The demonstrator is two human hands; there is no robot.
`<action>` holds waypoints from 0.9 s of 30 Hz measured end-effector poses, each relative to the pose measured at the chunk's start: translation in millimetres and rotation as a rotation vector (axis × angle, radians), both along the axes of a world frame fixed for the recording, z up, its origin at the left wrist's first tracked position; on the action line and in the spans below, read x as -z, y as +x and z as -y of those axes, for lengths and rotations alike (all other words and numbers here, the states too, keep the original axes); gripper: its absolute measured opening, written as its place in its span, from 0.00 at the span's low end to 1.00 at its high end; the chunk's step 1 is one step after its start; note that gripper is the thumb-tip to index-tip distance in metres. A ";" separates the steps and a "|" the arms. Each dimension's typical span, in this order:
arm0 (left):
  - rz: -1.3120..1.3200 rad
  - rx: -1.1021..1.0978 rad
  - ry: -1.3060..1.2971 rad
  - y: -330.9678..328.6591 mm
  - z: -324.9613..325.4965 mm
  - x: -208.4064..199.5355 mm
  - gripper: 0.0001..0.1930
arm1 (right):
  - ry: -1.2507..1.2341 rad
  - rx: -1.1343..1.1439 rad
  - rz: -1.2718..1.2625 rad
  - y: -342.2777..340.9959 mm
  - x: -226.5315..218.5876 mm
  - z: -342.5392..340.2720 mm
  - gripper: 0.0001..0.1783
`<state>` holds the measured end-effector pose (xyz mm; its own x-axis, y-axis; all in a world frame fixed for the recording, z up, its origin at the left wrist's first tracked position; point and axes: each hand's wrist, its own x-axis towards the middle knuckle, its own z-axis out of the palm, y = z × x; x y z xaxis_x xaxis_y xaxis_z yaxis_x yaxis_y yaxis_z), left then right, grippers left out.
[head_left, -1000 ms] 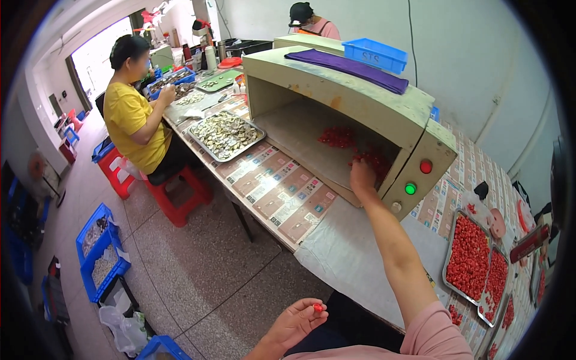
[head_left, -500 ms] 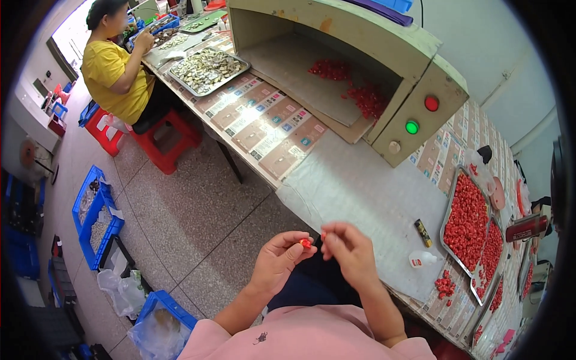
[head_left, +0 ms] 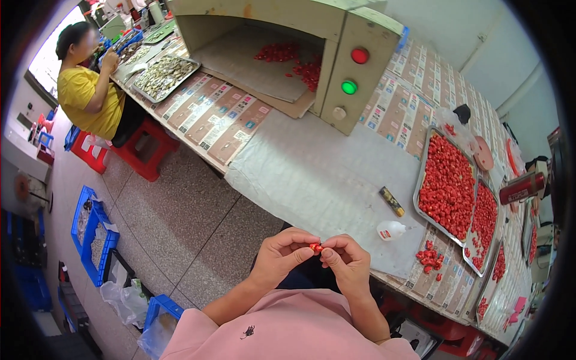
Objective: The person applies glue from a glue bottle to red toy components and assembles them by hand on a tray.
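Note:
Over my lap, at the edge of the table, my left hand (head_left: 277, 257) pinches a small shiny red piece (head_left: 315, 247) between thumb and fingertips. My right hand (head_left: 348, 263) meets it from the other side, thumb and fingers closed at the piece's right end. What exactly the right fingertips grip is mostly hidden by them. Right of my hands on the table lie a small white squeeze bottle (head_left: 390, 230), a dark and yellow tube (head_left: 392, 201) and a loose cluster of similar red pieces (head_left: 429, 258).
Metal trays heaped with red pieces (head_left: 445, 186) stand on the right. A beige box oven (head_left: 336, 72) with a green light holds more red pieces inside. A tray of pale pieces (head_left: 165, 78) and a person in yellow (head_left: 90, 99) are far left. Blue crates (head_left: 96, 237) sit on the floor.
My hands were apart, the right one blurred with a bit of red at its fingertips; now their fingertips meet at the red piece. The whole view has shifted, so the table sits farther left.

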<state>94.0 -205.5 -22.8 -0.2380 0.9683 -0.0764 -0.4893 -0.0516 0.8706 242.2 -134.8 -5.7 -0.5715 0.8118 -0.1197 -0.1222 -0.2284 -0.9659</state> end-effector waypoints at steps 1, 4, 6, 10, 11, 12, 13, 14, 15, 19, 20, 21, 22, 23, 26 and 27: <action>-0.015 0.011 0.015 3.5 -1.8 -0.4 0.10 | -0.005 0.012 -0.005 4.2 0.4 -0.9 0.07; -0.040 0.027 -0.017 13.4 -7.5 -3.5 0.10 | 0.010 0.029 -0.020 15.7 1.8 -3.1 0.06; -0.080 0.048 -0.011 18.4 -11.7 -6.0 0.10 | 0.014 0.034 -0.022 23.0 1.9 -4.9 0.06; -0.148 0.100 0.018 22.7 -16.4 -3.6 0.10 | -0.004 0.059 -0.036 34.0 3.2 -5.6 0.06; -0.149 0.109 0.016 23.7 -17.4 -4.5 0.10 | 0.009 0.068 -0.029 35.6 4.2 -5.4 0.06; -0.173 0.111 0.029 24.5 -18.4 -6.2 0.11 | 0.021 0.075 -0.022 37.2 5.1 -5.1 0.05; -0.196 0.112 0.043 25.2 -19.3 -6.9 0.11 | 0.019 0.083 -0.022 39.4 5.9 -5.0 0.05; -0.197 0.117 0.040 25.3 -19.5 -6.7 0.11 | 0.018 0.075 -0.020 41.0 6.5 -4.7 0.05; -0.258 0.113 0.047 25.2 -19.6 -6.2 0.11 | 0.018 0.066 -0.018 42.0 7.1 -4.4 0.05; -0.387 0.100 0.047 26.5 -19.2 -8.2 0.11 | 0.039 0.069 -0.008 43.4 5.3 -2.0 0.05; -0.386 0.102 0.045 25.7 -19.4 -7.6 0.11 | 0.016 0.065 0.002 44.0 2.5 -1.1 0.05; -0.365 0.123 0.046 24.4 -19.6 -6.7 0.11 | -0.007 0.060 0.013 44.3 0.8 -0.3 0.05; -0.344 0.143 0.048 23.7 -19.5 -5.8 0.11 | -0.009 0.061 0.014 43.9 0.3 0.6 0.05; -0.343 0.143 0.047 23.6 -19.6 -5.3 0.11 | 0.054 0.065 0.042 43.2 0.0 1.2 0.05; -0.180 0.161 -0.032 24.6 -18.7 -4.4 0.11 | 0.140 0.069 0.075 41.2 0.9 1.1 0.05; -0.298 0.114 0.012 26.0 -17.4 -4.6 0.11 | 0.163 0.070 0.079 40.3 1.3 1.1 0.05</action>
